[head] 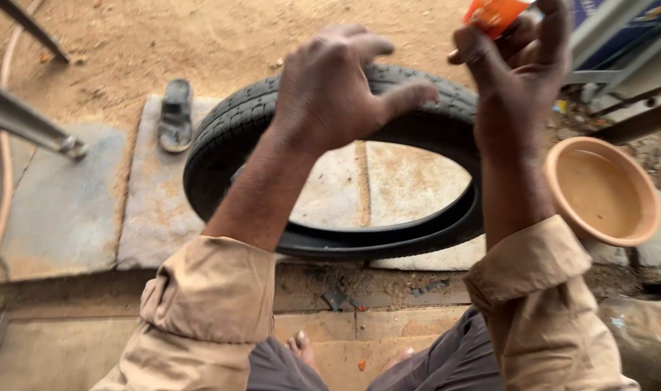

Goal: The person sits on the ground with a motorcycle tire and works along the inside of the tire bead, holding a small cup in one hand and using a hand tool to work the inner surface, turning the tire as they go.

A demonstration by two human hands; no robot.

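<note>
Surroundings: sandal on stone slab, tan basin of cloudy water at right (metal bar at left). Black tyre lies flat beneath both raised hands. Left hand: loosely spread, empty. Right hand: pinching orange packet above the tyre's far rim.

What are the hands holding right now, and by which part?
The right hand pinches a small orange packet by its lower end. The left hand is open above the black rubber tyre, gripping nothing visible.
</note>
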